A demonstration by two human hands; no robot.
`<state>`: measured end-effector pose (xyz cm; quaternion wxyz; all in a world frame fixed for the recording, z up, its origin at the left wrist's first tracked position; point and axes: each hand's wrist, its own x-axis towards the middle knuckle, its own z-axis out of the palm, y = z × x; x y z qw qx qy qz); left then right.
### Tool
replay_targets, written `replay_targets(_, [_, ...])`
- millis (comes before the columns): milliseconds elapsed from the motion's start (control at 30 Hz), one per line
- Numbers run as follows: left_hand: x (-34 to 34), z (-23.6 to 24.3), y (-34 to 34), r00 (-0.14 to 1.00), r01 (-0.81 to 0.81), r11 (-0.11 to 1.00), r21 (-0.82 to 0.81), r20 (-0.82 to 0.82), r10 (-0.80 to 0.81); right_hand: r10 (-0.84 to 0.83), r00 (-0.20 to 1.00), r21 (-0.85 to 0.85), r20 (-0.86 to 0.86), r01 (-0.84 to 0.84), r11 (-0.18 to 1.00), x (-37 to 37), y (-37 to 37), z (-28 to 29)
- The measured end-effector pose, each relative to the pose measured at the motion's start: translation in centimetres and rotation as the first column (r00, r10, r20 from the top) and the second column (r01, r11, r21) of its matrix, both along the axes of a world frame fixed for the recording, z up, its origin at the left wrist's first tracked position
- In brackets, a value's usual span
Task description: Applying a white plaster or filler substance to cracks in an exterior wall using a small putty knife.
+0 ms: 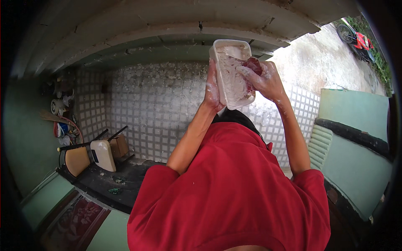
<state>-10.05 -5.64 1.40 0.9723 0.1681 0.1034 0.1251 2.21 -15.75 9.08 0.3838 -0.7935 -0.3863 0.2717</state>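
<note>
Leftmost, two chairs [94, 154] with pale seats are seen tipped over by a tiled wall [155, 104]. Further right, a white rectangular tray [233, 71] (smeared inside with white paste) is held up high, above a person in a red shirt [234, 196]. The left hand [212, 90] is wrapped along the tray's left edge, its fingers closed against that side. The right hand [264, 79], dusted white, is curled shut around a dark red scraper [253, 63] pressed inside the tray. At far right, a red motorbike [356, 38] is parked.
</note>
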Motion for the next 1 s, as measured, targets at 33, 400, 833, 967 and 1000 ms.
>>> replay_targets(33, [0.2,0.1,-0.2,1.0,0.009,1.0,-0.013,0.016,-0.009,-0.001,1.0,0.011,0.002,0.001,1.0,0.2,-0.2,-0.2])
replay_targets(400, [2.1,1.4,-2.4,0.986,0.102,0.993,-0.06,0.138,-0.093,0.1,0.995,0.27,0.0,-0.096,0.958,1.8,-4.1,-0.4])
replay_targets(833, [7.7,2.7,-4.4,0.967,0.167,0.971,-0.169,0.221,-0.127,-0.134,0.915,0.524,-0.381,0.333,0.784,5.7,-9.4,-2.7])
replay_targets(967, [9.2,3.8,-4.9,0.965,0.18,0.97,-0.161,0.221,-0.142,-0.061,0.77,0.626,-0.635,0.559,0.543,5.5,-9.4,-1.0])
replay_targets(1000, [9.4,3.9,-5.4,0.976,0.126,0.991,-0.052,0.186,-0.114,-0.071,0.711,0.618,-0.699,0.651,0.442,5.3,-9.6,-0.1])
